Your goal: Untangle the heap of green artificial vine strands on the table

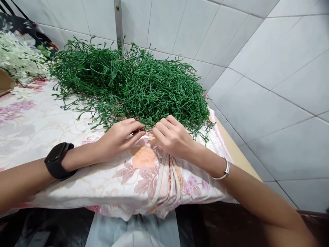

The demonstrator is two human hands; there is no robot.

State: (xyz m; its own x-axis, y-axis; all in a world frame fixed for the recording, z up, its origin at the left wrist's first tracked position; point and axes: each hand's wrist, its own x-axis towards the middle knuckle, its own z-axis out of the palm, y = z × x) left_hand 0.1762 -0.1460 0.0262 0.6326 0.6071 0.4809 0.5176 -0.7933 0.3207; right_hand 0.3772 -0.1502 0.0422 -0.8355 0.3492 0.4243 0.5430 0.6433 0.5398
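A big tangled heap of thin green plastic stems point(133, 82) lies on a floral cloth point(38, 120) covering a table. My left hand point(119, 137), with a black watch on its wrist, rests on the cloth at the heap's near edge, fingers pinched together on a green stem. My right hand point(172, 137), with a silver bangle on its wrist, is right beside it, fingers curled and closed at the same spot on the heap's edge. The fingertips of both hands nearly touch.
White artificial flowers point(17, 58) lie at the far left beside a brown cardboard piece point(5, 84). A tiled wall point(269, 68) runs behind and along the right. The table's bare wooden edge point(239, 154) shows on the right.
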